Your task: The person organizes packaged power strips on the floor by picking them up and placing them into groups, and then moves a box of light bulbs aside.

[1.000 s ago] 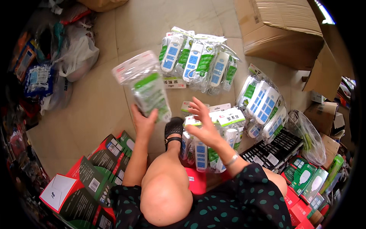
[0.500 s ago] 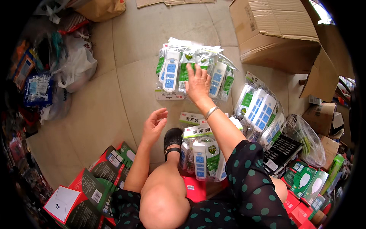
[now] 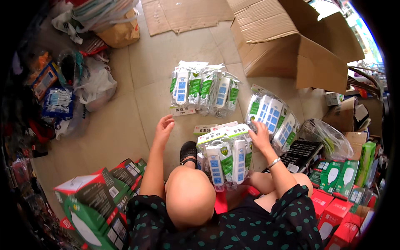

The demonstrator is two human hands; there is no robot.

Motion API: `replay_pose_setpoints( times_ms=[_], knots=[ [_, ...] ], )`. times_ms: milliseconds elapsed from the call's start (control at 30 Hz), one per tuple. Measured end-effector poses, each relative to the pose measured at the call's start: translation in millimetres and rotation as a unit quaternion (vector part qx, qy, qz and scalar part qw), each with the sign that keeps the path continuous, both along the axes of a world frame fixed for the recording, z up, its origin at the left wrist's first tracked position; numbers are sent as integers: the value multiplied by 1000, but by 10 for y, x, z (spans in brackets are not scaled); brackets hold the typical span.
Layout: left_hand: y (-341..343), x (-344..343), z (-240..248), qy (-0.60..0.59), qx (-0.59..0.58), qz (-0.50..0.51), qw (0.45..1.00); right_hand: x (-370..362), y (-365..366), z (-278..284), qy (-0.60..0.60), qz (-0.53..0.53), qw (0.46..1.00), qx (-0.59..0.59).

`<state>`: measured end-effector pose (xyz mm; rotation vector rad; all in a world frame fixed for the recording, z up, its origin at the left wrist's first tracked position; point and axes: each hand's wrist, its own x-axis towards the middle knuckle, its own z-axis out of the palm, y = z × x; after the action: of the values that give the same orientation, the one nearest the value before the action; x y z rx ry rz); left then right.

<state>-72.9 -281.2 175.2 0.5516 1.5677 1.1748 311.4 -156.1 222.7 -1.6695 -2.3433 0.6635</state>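
Packaged power strips, white with blue sockets, lie in three groups on the floor. My right hand [image 3: 260,136] is beside the top right corner of the near power strips [image 3: 239,160]; its fingers are bent and apart, and whether they touch the plastic I cannot tell. Just beyond that hand lies the right-hand group of power strips [image 3: 270,114]. My left hand [image 3: 163,128] hovers over the floor with loosely curled, parted fingers and nothing in it. Farther off is another group of power strips [image 3: 182,88], in clear bags with green labels.
A large open cardboard box [image 3: 266,46] stands at the far right, with a flat cardboard sheet [image 3: 179,18] at the back. Red and green boxes [image 3: 93,196] stack up at my left. Plastic bags [image 3: 98,85] crowd the left side. A black tray [image 3: 298,154] lies at right.
My right hand has left the far power strips and come back to the near group. The left hand stays in nearly the same place. The view has shifted, showing more of the big box.
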Motion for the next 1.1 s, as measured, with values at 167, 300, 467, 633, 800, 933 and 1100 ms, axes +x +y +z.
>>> replay_pose_setpoints(
  times_ms=[167, 300, 467, 633, 800, 933, 1100],
  knots=[
    [-87, 3, 764, 50, 23, 35, 998, 362, -939, -411, -15, -119, 951, -285],
    [-229, 359, 1391, 42, 94, 52, 993, 524, -1312, -658, 80, -190, 954, -219],
    [-756, 715, 2383, 81, 187, 68, 976, 271, -1465, -595, 65, -147, 966, -201],
    [-1142, 1203, 2859, 121, 314, 38, 941, 183, -1697, -418, 35, -134, 970, -202],
    [-1219, 1349, 2226, 51, 269, 28, 961, 67, -1774, -279, 5, -137, 969, -207],
    [-1068, 1627, 1194, -57, 89, 113, 988, -84, -1977, -280, -54, -126, 978, -157],
    [-1249, 1916, -116, 14, -172, 83, 982, -711, -2273, -108, -26, -63, 984, -164]
  ],
)
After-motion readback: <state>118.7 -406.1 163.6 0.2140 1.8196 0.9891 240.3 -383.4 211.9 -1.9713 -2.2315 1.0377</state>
